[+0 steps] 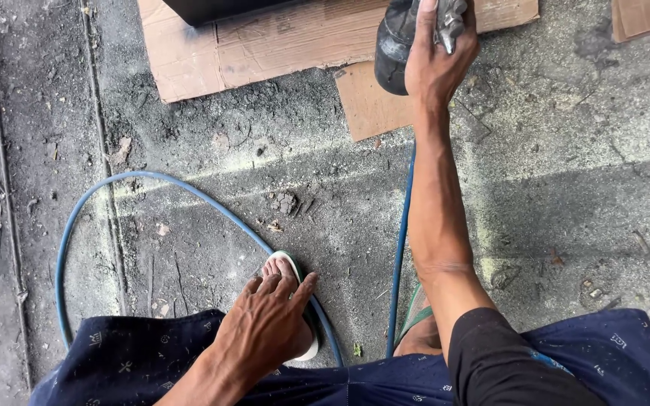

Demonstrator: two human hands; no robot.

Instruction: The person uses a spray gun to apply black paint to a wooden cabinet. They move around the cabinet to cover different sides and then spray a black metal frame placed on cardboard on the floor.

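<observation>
Blue air hose loops round my feet while my right hand grips the spray gun.
Left hand rests open-fingered on my knee; I judge the hose could snag my sandal and jerk the gun.

Paint-dusted workshop floor, air hose

Right hand grips a spray gun of dull grey metal, its cup black and faintly glossy. Under it, matt brown cardboard, creased and dusted. The floor is rough concrete, gritty with dark powder. A smooth blue rubbery hose loops across. Left hand rests by a pale sandal; the shorts are soft navy printed cloth.
</observation>
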